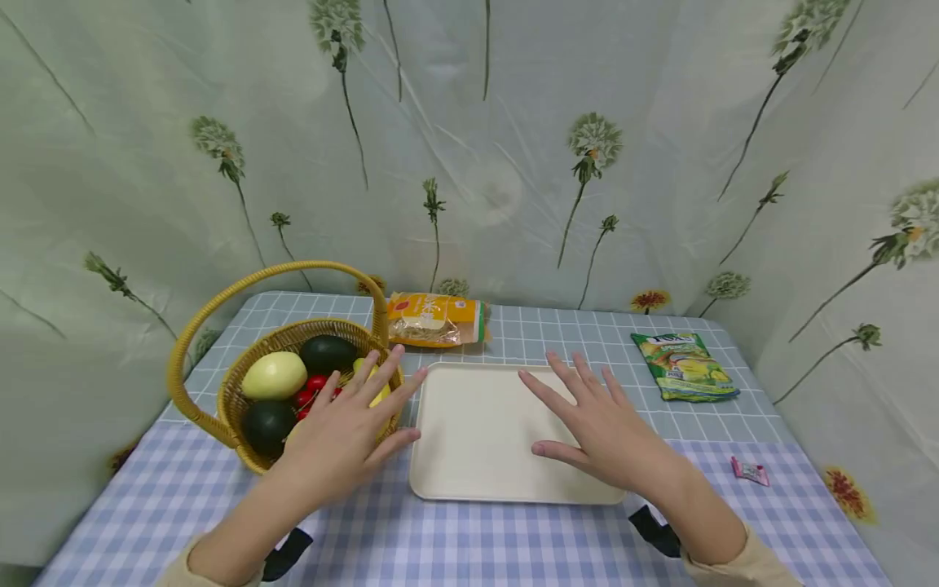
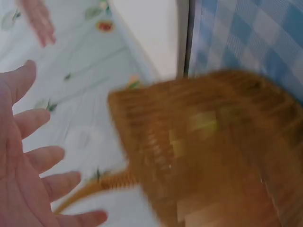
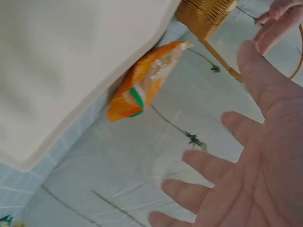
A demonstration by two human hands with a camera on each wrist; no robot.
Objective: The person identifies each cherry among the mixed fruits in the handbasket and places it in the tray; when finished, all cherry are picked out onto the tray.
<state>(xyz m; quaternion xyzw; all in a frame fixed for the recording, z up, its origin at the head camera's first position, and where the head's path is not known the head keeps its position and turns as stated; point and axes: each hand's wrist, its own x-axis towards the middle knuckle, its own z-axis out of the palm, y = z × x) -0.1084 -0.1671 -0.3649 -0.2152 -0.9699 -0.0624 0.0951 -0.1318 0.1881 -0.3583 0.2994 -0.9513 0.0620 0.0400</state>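
My left hand point(image 1: 339, 436), fingers spread, hovers at the right side of a wicker basket point(image 1: 242, 367) and holds nothing. Inside the basket are a pale yellow-green oval fruit point(image 1: 275, 375), two dark green oval fruits, one at the back point(image 1: 328, 355) and one in front point(image 1: 267, 427), some red round fruits point(image 1: 317, 382) and something yellow point(image 1: 381, 395) partly behind my fingers. Over the right part of a cream tray point(image 1: 477, 432) my right hand point(image 1: 605, 428) is spread too, with nothing in it. The left wrist view shows the basket point(image 2: 227, 85) blurred beside the hand.
Behind the tray lies an orange packet point(image 1: 436, 319) with a clear window. A green and yellow packet point(image 1: 685, 367) lies at the back right, and a small pink wrapped candy point(image 1: 750, 471) near the right edge. A floral curtain point(image 1: 499, 163) hangs behind the checked tablecloth point(image 1: 469, 546).
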